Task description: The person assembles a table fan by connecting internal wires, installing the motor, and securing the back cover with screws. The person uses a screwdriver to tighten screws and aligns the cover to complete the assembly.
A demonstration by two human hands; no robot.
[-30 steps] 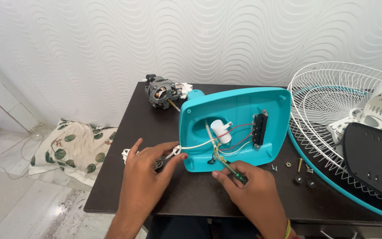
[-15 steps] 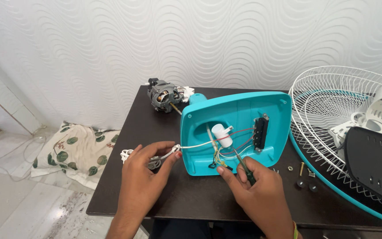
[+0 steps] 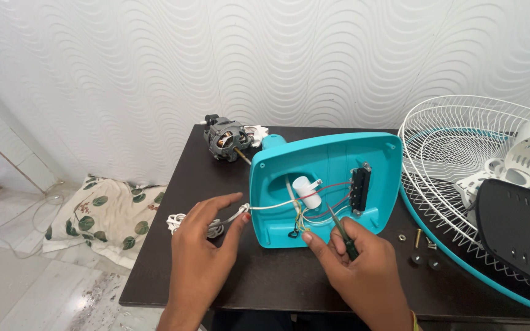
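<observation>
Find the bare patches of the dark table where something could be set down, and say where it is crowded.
Free: the table's left strip between the motor and the white cord, and the front edge between the left hand and right hand. Crowded: the right side, with loose screws, wire guard and black cover.

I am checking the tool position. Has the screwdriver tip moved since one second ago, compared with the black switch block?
Yes. The screwdriver tip was left of the black switch block, near the yellow wires; now it points up, closer to the block's lower end, held in the right hand.
</observation>
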